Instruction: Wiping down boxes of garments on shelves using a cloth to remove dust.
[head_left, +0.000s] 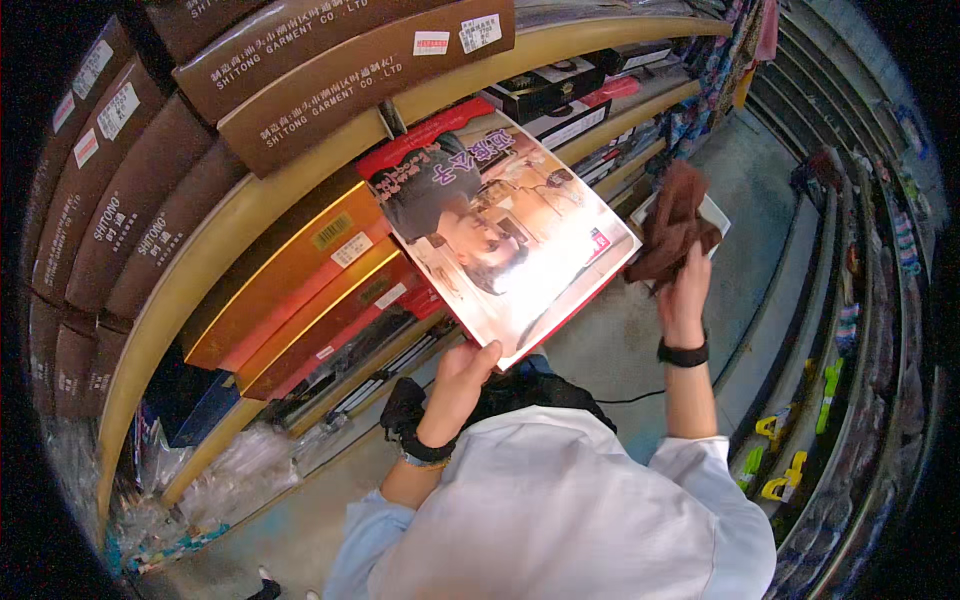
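Note:
My left hand grips the near corner of a flat garment box, its thumb on top. The glossy lid carries a printed photo of a person, a red band along the far edge and some writing. Light glares off the lid's lower right part. To the right of the box, my right hand holds a crumpled brown cloth. Behind the cloth a pale, flat item shows at its edge; the cloth covers most of it, so I cannot tell whether the hand grips it too.
Brown garment boxes fill the upper shelf on the left. Gold boxes lie beneath, and black boxes farther back. Plastic-wrapped goods sit low at left. A rack with yellow clips runs along the right.

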